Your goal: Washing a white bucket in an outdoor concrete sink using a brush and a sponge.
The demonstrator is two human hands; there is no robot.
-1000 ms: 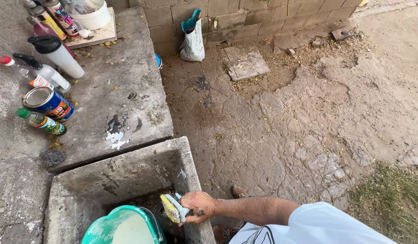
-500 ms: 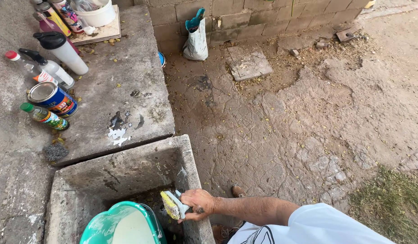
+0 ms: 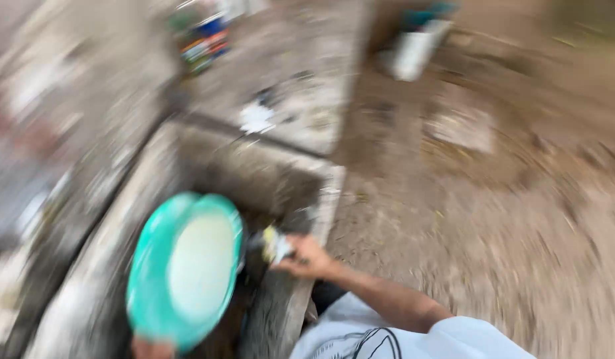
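Since the earlier frame the view is swinging left and blurring heavily, so the basin (image 3: 188,266) now is sitting near the middle and the sink (image 3: 254,173) is running diagonally. Against that sink as landmark: the right hand (image 3: 307,258) is resting at its right rim, fingers curled around the brush (image 3: 275,244), whose yellow bristles are showing just left of the knuckles, touching or nearly touching the basin's edge. The basin, teal with a pale milky inside, is tilting inside the sink. Below it, at the frame's bottom edge, the left hand (image 3: 151,347) is peeking in under the basin's lower rim; whether it is gripping or only touching, I cannot tell. Beyond the sink's far wall, on the slab (image 3: 301,100), a can (image 3: 204,40) with blue, red and green bands is smearing into a streak. Right of the slab, by the far wall, a white bag (image 3: 413,46) with a teal top is standing on the dirt.
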